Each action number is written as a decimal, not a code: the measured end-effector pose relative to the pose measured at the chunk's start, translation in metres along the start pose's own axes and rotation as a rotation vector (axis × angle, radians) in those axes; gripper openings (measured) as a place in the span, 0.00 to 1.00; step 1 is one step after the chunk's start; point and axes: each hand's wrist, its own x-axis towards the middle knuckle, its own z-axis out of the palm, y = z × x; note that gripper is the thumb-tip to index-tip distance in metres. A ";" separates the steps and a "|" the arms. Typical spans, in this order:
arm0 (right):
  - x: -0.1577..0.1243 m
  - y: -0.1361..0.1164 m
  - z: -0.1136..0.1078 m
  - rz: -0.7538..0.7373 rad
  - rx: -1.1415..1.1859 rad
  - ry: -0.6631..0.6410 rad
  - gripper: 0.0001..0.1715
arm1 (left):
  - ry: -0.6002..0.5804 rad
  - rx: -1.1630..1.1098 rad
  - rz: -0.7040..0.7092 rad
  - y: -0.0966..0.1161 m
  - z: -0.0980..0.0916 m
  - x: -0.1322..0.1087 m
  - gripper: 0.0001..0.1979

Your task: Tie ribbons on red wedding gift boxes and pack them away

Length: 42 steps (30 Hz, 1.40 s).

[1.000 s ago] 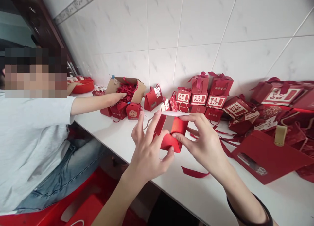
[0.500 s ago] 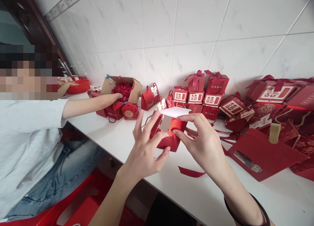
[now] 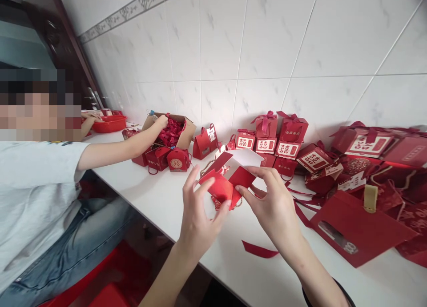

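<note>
Above the white table (image 3: 147,187), we see our right hand (image 3: 276,205) closed in a pinch on the right side of the open red box (image 3: 220,185); our left hand (image 3: 199,218) spreads loosely at the opposite side, whether clasping we cannot tell; squeezing hard might crease the box; a slack pinch might drop it near the loose ribbon (image 3: 259,250).

Red cardboard box (image 3: 230,185), open at the top, tilted in the middle of the scene with its flaps splayed out. Near-left flap (image 3: 218,187) catches the light and looks brighter, right flap (image 3: 242,177) is a deeper red, and the far panel (image 3: 248,157) shows white (kinda like a raised lid). Some twisted tan cord (image 3: 239,204) peeks out at the near right
</note>
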 end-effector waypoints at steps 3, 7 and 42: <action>-0.001 -0.003 0.001 -0.007 -0.017 0.017 0.14 | 0.023 -0.072 -0.250 0.008 0.014 -0.013 0.53; -0.006 -0.005 0.000 -0.079 -0.105 -0.021 0.14 | 0.025 -0.112 -0.399 0.009 0.020 -0.016 0.57; 0.001 -0.010 -0.020 -0.095 -0.147 0.040 0.07 | -0.219 0.258 0.199 0.014 -0.008 -0.001 0.21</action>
